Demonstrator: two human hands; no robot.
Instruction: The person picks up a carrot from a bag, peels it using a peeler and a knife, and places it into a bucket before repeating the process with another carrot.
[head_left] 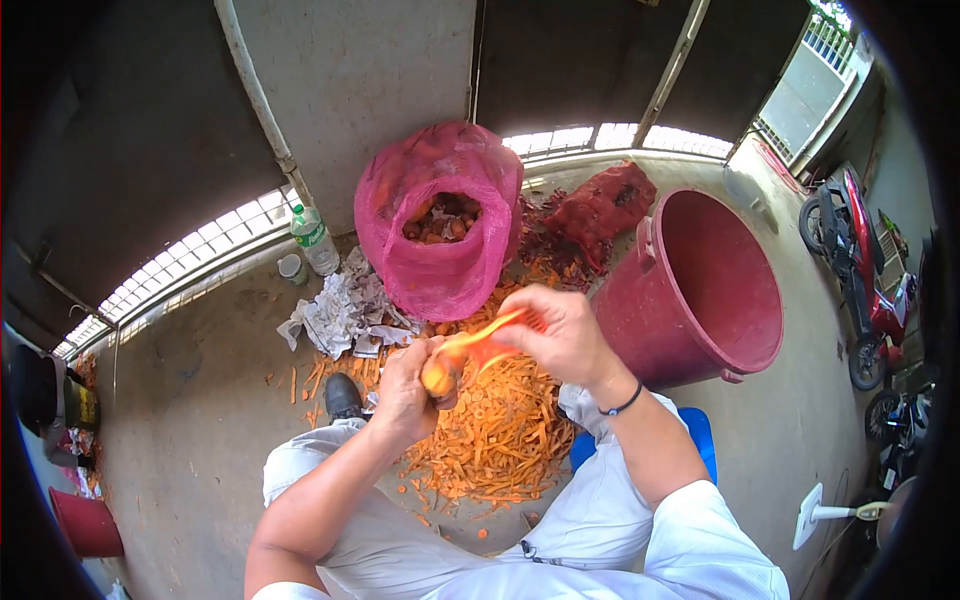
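Observation:
My left hand [408, 390] is closed round a carrot [437, 378], whose blunt orange end points toward me. My right hand [560, 335] grips an orange peeler [495, 340], blurred by motion, that reaches across to the carrot. Below both hands, between my legs, a large heap of carrot peelings [490, 435] covers the floor, with small round cut ends among the strips. Just beyond stands an open pink mesh sack [450, 275] with carrots [440, 222] showing through its mouth.
A big maroon bin [640, 310] leans to the right, its mouth toward me. Behind it lies a red net sack [605, 205]. Crumpled paper [350, 305], a bottle [315, 245] and a cup [292, 268] are at left. A motorcycle [855, 260] is parked far right.

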